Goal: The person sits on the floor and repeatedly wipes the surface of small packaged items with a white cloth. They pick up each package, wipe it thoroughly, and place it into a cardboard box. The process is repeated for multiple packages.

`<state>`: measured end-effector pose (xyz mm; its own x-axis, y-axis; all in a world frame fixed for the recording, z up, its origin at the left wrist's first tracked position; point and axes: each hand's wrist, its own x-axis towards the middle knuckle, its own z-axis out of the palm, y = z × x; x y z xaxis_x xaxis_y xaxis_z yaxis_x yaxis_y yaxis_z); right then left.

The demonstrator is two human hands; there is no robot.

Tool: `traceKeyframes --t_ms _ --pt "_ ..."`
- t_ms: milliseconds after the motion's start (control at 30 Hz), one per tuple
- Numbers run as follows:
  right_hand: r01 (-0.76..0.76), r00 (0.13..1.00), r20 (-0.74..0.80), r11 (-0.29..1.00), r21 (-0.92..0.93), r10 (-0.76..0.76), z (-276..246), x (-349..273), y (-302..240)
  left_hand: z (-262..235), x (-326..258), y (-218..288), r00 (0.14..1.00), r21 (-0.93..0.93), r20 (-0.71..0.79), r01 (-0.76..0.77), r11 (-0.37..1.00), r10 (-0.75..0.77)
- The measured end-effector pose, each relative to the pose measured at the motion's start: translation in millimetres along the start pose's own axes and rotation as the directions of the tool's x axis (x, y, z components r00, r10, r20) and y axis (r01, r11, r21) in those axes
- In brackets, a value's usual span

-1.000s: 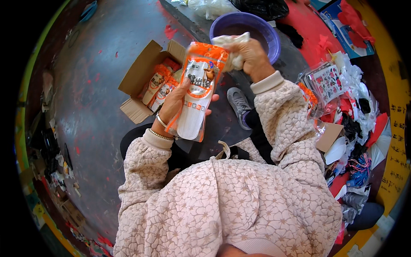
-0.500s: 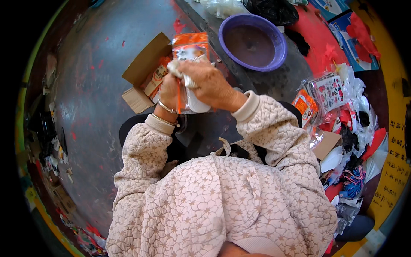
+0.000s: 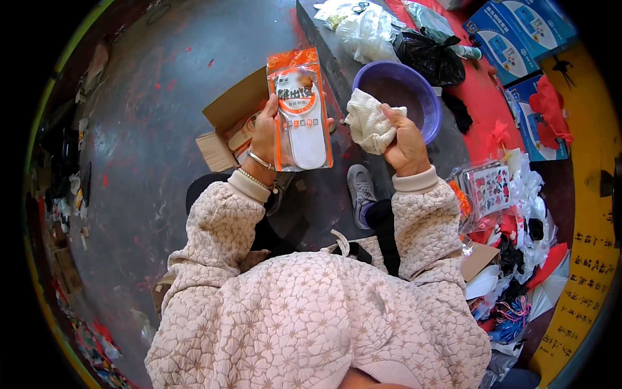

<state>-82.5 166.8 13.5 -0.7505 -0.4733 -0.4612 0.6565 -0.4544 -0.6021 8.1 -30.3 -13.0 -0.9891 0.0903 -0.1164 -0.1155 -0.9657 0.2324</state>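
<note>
My left hand (image 3: 264,133) is closed round an upright package of white insoles (image 3: 304,133), a clear pouch with orange edges and an orange top. Its fingertips show at the pouch's right edge. Off to the right, my right hand (image 3: 407,144) grips a crumpled off-white cloth (image 3: 372,123), thumb on top. The cloth is held in front of the near rim of a purple basin (image 3: 430,97) containing murky liquid. Behind the pouch stands an open cardboard box (image 3: 234,97) with more orange packages inside, partly hidden by my left hand.
Clear plastic bags and a black plastic bag (image 3: 429,57) lie beyond the basin. On the right are blue boxes (image 3: 518,39), packaged goods (image 3: 487,188) and a heap of scraps and coloured cords (image 3: 512,318). My shoe (image 3: 360,188) rests on the dark floor below the cloth.
My right hand with the cloth has moved off the pouch to the right, towards the basin. The pouch's front is now uncovered, still in my left hand. The view has shifted slightly.
</note>
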Motion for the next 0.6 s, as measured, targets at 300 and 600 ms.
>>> traceKeyframes --t_ms 300,600 --pt "-0.231 0.943 0.287 0.95 0.211 0.166 4.4 5.6 9.1 -9.0 -0.3 -20.2 0.979 0.061 -0.134 0.163 0.985 -0.153" --pt "0.393 0.917 0.365 0.541 -0.743 -0.164 5.2 8.5 31.4 -21.1 3.0 -28.3 0.989 0.317 -0.139 0.099 0.943 -0.057"
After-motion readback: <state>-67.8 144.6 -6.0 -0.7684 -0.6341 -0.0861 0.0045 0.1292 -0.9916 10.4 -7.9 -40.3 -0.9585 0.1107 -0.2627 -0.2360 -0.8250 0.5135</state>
